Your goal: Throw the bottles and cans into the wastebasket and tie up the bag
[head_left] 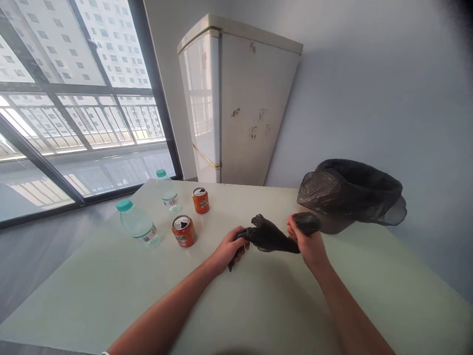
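Observation:
Between my hands a black plastic bag is stretched, bunched and twisted, above the pale table. My left hand is closed around one end of it, and a dark tip pokes out below the fingers. The other end is gripped in my right hand, with a bunched black part showing above the fist. To the left of my left hand stand two orange cans, a nearer one and a farther one, both upright. Beside them are two clear bottles with green caps, one nearer and one farther.
A bin lined with a black bag stands on the table's right side, just beyond my right hand. The pale green table reaches to a grey wall on the right. Behind it are a white refrigerator and, at left, large windows.

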Motion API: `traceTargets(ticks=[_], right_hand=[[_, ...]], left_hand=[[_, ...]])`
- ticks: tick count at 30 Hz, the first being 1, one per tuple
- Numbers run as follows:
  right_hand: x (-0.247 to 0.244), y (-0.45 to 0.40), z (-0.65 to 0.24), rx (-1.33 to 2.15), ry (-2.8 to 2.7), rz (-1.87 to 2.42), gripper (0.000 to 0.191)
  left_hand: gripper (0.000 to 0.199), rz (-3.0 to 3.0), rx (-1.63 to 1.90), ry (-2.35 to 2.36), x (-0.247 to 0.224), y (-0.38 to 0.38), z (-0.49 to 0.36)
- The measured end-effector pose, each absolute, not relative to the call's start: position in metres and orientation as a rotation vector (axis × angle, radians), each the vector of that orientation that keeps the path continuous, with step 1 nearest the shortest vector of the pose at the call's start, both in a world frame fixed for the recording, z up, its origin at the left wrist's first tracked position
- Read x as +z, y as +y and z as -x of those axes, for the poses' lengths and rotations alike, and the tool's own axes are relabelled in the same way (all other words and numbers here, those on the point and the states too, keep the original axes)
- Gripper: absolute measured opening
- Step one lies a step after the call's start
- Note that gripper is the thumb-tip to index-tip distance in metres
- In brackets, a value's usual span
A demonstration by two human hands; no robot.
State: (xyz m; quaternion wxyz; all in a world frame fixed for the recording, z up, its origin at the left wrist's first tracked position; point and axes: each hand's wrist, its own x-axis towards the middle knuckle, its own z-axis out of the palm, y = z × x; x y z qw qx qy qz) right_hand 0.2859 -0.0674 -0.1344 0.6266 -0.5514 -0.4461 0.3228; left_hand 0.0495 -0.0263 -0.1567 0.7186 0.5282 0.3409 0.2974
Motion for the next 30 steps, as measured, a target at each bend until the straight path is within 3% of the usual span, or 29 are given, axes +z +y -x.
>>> traceTargets(ticks=[6, 10, 16, 19, 24, 28, 30], right_hand=[[-0.148, -0.075, -0.253, 0.643, -1.731, 1.667, 0.017], [-0.151, -0.081, -0.229, 0.474, -1.968, 1.909, 0.029], [-0.152, -0.080, -0.225, 0.493, -1.865, 1.587, 0.039], [-0.153, -0.077, -0.233, 0.705, -1.451, 1.496, 0.059], [-0.152, -0.074, -0.233, 1.353, -0.966, 1.150, 0.064], [-0.146, -0.075, -0.234, 1.085, -0.884, 1.122, 0.044], [-0.142, -0.074, -0.244, 0.853, -0.898, 1.223, 0.039]], left_hand=[[0.061, -1.116, 0.689, 0.639, -0.162, -0.032, -0.049], [0.074, -1.225, 0.663, 0.523, -0.171, -0.038, -0.054], [0.028, -1.318, 1.046, 0.787, -0.175, -0.033, -0.058], [0.026, -1.202, 1.146, 0.768, -0.169, -0.029, -0.054], [0.025, -1.280, 1.265, 0.694, -0.159, -0.028, -0.050], [0.021, -1.584, 1.109, 0.681, -0.165, -0.027, -0.049], [0.033, -1.637, 1.058, 0.739, -0.169, -0.025, -0.048]])
